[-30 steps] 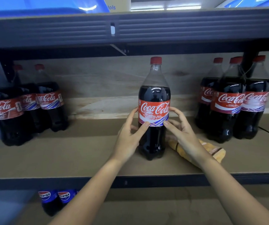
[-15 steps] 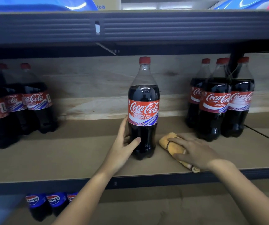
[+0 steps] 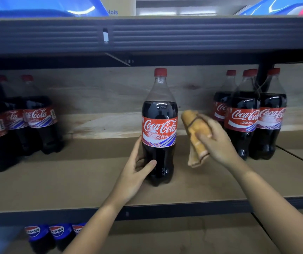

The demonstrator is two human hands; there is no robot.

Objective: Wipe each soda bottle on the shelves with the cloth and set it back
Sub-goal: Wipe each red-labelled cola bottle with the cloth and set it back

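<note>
one coca-cola bottle [image 3: 159, 129] stands upright alone in the middle of the brown shelf board [image 3: 84, 180], red cap on, label facing out. to its left is a blurred cluster of three coca-cola bottles [image 3: 24, 125] near the back wall. to its right stands another group of bottles [image 3: 249, 118]; three show clearly, and a fourth cap may sit behind, though i cannot tell for sure. on the lower shelf, three pepsi bottles [image 3: 55, 233] show their blue tops at the bottom left.

the left hand [image 3: 136, 171] reaches in from below and grips the lone bottle low on its dark body, under the label, thumb across the front and the other fingers curled round the left side and back. the right hand [image 3: 218, 142] is raised off the shelf just beside the bottle's right side, apart from it, its fingers curled round one folded yellow-orange cloth [image 3: 194, 132]. the cloth sticks up above the fist and hangs down below it, between the bottle and the palm.
</note>
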